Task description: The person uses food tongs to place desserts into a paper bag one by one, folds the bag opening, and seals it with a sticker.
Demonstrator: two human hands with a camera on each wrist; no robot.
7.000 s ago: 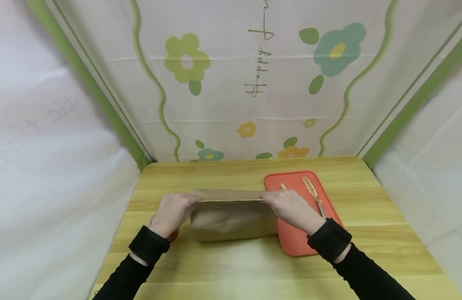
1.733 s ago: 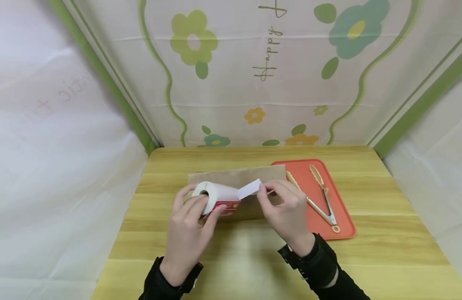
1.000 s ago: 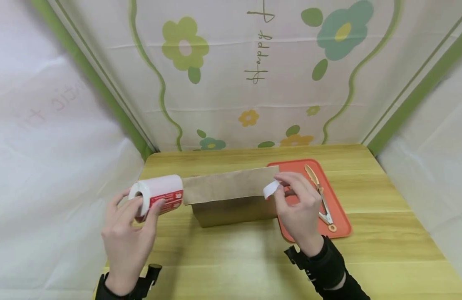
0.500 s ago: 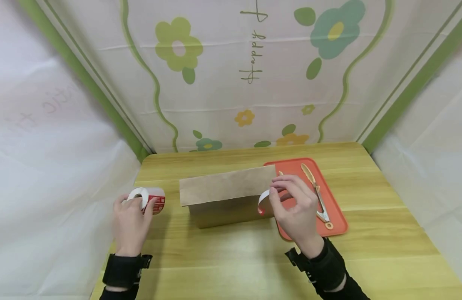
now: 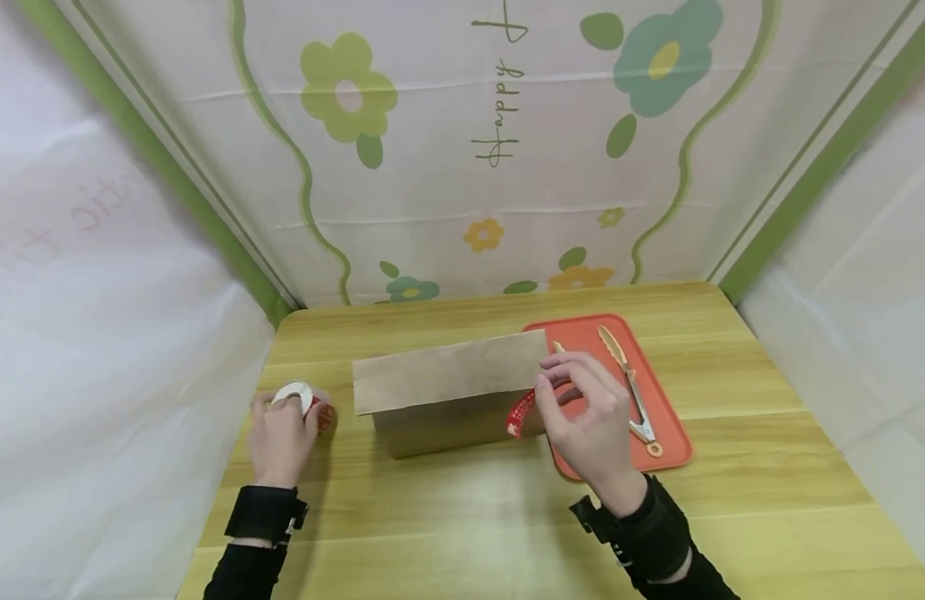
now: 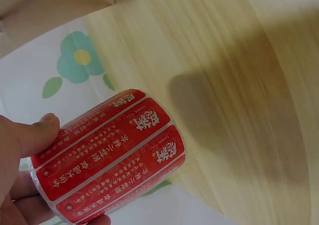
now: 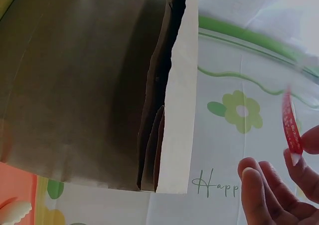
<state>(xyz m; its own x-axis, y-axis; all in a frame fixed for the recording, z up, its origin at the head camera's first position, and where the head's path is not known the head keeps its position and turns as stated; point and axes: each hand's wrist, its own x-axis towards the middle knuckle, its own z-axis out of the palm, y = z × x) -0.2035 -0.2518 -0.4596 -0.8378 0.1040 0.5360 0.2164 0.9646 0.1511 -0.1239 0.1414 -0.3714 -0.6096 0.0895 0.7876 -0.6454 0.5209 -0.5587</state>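
Observation:
My left hand [image 5: 281, 442] grips a roll of red sticker labels [image 6: 107, 157] at the left of the table, fingers at its white core end. Rows of red labels with white print face the left wrist view, and the roll's shadow falls on the wood beside it. Between thumb and finger, my right hand [image 5: 592, 421] pinches one peeled red label [image 7: 290, 122], which curls down from the fingertips. Between the hands stands a brown paper bag [image 5: 447, 375], its top folded toward me. In the right wrist view the folded flap [image 7: 180, 100] stands slightly apart from the bag's front.
A red tray [image 5: 676, 442] lies at the right, partly behind the right hand and bag. Metal tongs with tan tips [image 5: 633, 392] rest on it. The wooden table [image 5: 462, 533] is bounded by a white floral cloth [image 5: 425, 183] behind and at the sides.
Earlier both hands held the bag's top edge. Since then the right hand has peeled a label off the roll. The left hand has carried the roll left and lowered it toward the table.

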